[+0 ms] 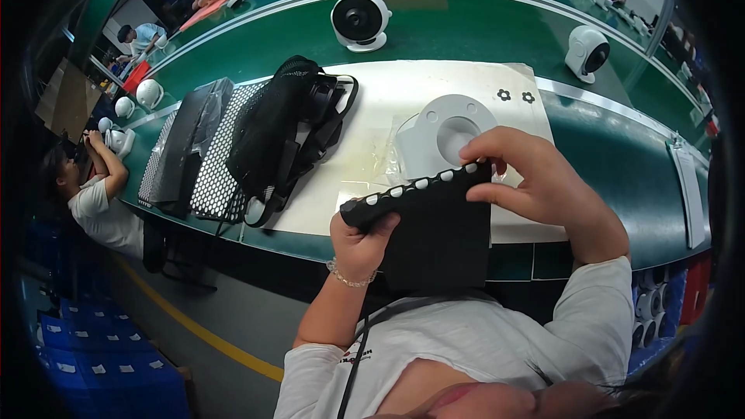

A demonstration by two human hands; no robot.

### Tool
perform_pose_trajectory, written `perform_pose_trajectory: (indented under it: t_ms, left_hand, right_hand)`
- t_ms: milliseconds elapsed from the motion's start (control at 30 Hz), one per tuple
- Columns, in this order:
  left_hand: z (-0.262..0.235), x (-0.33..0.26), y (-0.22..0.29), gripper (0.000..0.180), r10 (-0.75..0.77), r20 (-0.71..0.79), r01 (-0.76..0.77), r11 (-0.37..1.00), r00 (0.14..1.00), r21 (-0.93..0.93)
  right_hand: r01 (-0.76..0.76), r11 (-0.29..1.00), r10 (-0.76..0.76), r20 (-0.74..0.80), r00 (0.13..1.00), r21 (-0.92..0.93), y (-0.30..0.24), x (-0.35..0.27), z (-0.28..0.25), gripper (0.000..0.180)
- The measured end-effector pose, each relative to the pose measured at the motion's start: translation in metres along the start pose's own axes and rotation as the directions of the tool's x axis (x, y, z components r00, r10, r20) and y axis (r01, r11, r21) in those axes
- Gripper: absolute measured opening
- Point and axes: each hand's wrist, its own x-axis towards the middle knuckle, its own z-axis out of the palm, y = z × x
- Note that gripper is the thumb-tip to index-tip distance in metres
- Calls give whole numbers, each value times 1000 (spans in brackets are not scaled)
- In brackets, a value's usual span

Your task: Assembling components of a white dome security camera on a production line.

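Observation:
Between my hands is a black flat panel [438, 237], held up over the near table edge. Its top edge carries a row of white, hexagon-like spots. My left hand [362, 244] is wrapped round the panel's left end, with the thumb along its face. At the right corner, my right hand [539, 174] grips the edge between thumb and fingers. Just beyond the panel lies a white plastic part with a round recess [426, 126], partly hidden by the panel and right hand. Clear plastic film [380, 159] lies beside it.
A black mesh bag with straps [268, 136] and honeycomb-patterned panels [213, 178] lie at left on a white sheet [396, 85]. Two black flower-shaped pieces [504, 95] are at its far right. White round devices [361, 22] stand beyond. A co-worker [101, 194] sits at left.

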Motion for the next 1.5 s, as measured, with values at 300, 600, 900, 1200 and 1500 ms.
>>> perform_pose_trajectory:
  t_ms: [300,600,900,1200,1500]
  left_hand:
    - [-3,-2,-1,14,-53,-6,53,997,999,-48]
    - [-2,4,-1,13,-232,-15,226,961,973,-157]
    - [-5,0,0,11,-342,-34,329,922,939,-205]
    - [-7,0,2,11,-237,-17,231,960,971,-155]
    - [-6,-1,5,12,-217,-29,208,960,976,-186]
  right_hand:
    - [-286,910,297,9,955,300,-2,2,0,24]
    - [363,860,-430,-126,894,-359,17,0,5,9]
    - [569,629,-688,-41,724,-530,19,9,5,11]
    - [226,933,-253,-67,965,-281,9,6,0,16]
    - [169,966,-173,6,985,194,22,6,0,21]
